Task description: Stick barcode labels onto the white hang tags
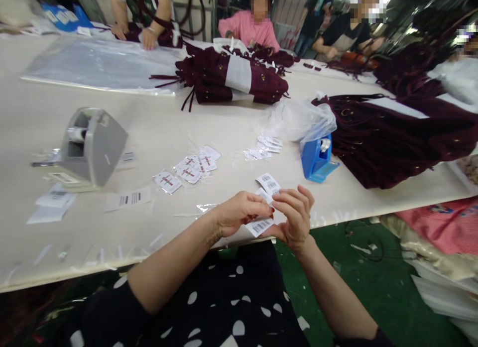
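Some barcode labels (260, 227) between fingers (257, 207)

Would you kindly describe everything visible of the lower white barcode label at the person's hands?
The barcode label is white and looks papery, with dark bars and unreadably small print. It slants near the edge of the table, its upper part hidden behind the fingers of the left hand, which seem to pinch it. Beside its lower right edge is the thumb of the right hand; contact is unclear.

Workshop: long table (149, 118), maroon bundles (209, 80), tape dispensers (108, 148), co-workers (246, 31) opposite (three at least).
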`<move>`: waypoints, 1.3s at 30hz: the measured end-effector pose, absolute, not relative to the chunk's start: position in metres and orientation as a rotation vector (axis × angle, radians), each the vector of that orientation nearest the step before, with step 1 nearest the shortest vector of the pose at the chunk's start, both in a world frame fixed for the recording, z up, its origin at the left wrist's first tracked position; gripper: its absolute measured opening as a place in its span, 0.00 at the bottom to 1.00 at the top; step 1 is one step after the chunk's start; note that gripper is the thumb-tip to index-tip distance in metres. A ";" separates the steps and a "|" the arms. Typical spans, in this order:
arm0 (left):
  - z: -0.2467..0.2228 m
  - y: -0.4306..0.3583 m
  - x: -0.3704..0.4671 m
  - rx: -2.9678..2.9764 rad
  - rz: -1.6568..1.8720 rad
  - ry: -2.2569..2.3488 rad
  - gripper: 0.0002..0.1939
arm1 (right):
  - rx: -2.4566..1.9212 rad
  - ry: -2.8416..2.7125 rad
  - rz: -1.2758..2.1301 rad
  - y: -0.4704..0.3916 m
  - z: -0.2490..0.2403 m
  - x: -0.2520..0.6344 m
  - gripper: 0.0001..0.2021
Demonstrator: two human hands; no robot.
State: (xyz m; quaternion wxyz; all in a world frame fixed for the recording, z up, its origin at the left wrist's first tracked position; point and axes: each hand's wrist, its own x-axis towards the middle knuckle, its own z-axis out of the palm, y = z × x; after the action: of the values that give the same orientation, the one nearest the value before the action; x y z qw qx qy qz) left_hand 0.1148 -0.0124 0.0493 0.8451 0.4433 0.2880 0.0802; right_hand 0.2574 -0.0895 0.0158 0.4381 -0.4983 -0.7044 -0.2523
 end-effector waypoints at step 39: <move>-0.054 -0.074 -0.121 1.014 1.225 1.888 0.10 | -1.117 -1.736 -0.034 -0.081 -0.026 0.218 0.20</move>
State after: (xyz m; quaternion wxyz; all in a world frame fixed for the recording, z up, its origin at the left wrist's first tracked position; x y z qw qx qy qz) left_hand -0.1213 -0.0744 -0.0542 0.3304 0.3878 0.7218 0.4685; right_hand 0.2177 -0.0806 -0.0258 0.5130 -0.4645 -0.7217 -0.0141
